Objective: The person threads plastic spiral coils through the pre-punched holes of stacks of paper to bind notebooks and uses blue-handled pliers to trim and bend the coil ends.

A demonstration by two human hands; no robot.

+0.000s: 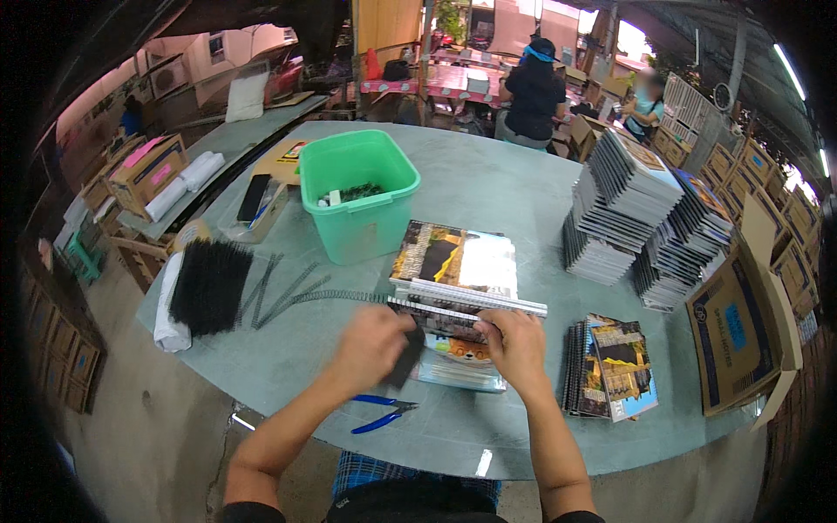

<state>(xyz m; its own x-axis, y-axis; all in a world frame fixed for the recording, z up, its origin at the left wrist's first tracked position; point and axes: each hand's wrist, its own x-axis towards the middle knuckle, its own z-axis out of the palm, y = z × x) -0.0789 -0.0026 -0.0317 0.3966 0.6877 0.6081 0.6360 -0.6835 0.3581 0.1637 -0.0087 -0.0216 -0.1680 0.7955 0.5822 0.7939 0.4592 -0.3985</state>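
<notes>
In my right hand (516,347), thumb and fingers pinch the punched edge of a notebook (445,319), held tilted above the table. My left hand (370,344) is at the notebook's left end, its fingers smeared by motion; a dark flat piece (405,357) shows beside them. A thin black spiral coil (340,295) runs from the left to the notebook's edge. Behind it lies a stack of notebooks with picture covers (453,261). Below my hands lies another stack, with a cartoon animal cover (466,353). Blue-handled cutters (382,413) rest near the front edge.
A green bin (362,218) holds dark coil pieces. Many black coils (209,288) lie on a white roll at left. Bound notebooks (610,366), tall notebook stacks (619,209) and an open carton (737,327) stand at right. Two people (534,96) are farther back.
</notes>
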